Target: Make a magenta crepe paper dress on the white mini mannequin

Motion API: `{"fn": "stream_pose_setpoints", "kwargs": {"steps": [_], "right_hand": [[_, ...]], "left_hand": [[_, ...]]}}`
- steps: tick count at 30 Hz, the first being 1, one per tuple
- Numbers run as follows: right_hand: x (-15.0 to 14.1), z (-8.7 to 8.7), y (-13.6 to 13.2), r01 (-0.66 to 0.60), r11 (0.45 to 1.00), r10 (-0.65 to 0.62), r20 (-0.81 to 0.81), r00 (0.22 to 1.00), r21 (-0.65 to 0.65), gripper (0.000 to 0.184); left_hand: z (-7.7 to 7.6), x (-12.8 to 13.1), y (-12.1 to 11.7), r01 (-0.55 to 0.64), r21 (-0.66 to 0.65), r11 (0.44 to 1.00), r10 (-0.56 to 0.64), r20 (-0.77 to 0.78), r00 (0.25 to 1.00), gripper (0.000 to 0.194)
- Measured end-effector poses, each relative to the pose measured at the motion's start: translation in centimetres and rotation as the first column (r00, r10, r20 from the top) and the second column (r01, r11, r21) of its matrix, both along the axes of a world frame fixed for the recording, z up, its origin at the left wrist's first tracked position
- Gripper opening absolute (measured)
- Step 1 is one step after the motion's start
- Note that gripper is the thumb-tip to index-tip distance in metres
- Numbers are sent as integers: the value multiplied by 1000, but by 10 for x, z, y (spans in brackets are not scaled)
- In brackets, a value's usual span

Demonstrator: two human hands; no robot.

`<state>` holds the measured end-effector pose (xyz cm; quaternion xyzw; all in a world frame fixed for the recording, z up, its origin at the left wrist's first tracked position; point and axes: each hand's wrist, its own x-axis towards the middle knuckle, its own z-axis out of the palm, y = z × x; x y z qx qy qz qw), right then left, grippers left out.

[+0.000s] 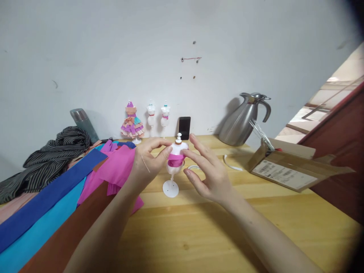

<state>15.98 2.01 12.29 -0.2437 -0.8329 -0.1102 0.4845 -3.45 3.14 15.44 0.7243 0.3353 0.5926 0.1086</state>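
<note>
A white miniature dress form point(173, 170) is between my hands, with a pink band point(175, 160) around its chest and a brown strip at the neck. My left hand point(150, 156) grips its left side at the shoulder between thumb and fingers; the fingertips are partly hidden behind it. Spread fingers show on my right hand point(209, 170), its index fingertip at the form's right side by the band. The form leans slightly, and its round white base point(170, 189) shows; whether the base rests on the wooden table point(184, 235) I cannot tell.
Coloured fabric strips point(51, 220) and a striped cloth point(57, 159) cover the left side. Behind stand a bottle point(83, 123), a dressed form point(132, 123), two small forms point(165, 117), a phone point(184, 127) and a steel jug point(240, 121). A cardboard box point(287, 167) sits right.
</note>
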Motion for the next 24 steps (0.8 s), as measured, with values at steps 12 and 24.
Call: {"fn": "stream_pose_setpoints", "kwargs": {"steps": [12,24], "right_hand": [[1,1,1,58,993,-63,47,997,100,61],[1,2,4,62,985,-75,77,994,160,60]], "left_hand": [[-3,0,2,24,-10,1000,-23,16,1000,9],[-1,2,0,38,-24,999,-37,32,999,8]]}}
